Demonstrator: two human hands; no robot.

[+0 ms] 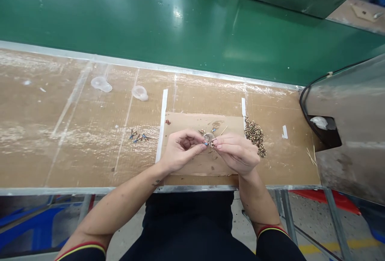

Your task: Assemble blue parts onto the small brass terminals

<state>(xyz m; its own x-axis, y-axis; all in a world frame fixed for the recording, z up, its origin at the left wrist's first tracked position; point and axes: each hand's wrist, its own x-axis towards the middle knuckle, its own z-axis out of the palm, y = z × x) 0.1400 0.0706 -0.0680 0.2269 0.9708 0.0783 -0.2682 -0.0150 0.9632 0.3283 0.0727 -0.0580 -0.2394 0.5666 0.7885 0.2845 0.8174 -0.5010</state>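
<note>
My left hand (182,149) is closed in a pinch on a tiny blue-tipped piece (206,144). Opposite it, my right hand (237,152) pinches something thin and dark, too small to name, with its fingertips almost meeting the left ones. Both hands are over a cardboard sheet (192,168). Just behind the fingertips sits a small clear round dish (208,136), partly hidden. A few brass and blue pieces (214,128) and a thin wooden stick (224,130) lie behind the fingers. To the right of the sheet is a heap of small brass parts (255,134).
Several blue-and-brass pieces (138,136) lie left of the sheet, and red bits (167,122) at its back corner. Two clear plastic cups (101,84) stand farther left. Beyond the table runs a green belt (180,32). A metal housing (351,124) with a black cable bounds the right.
</note>
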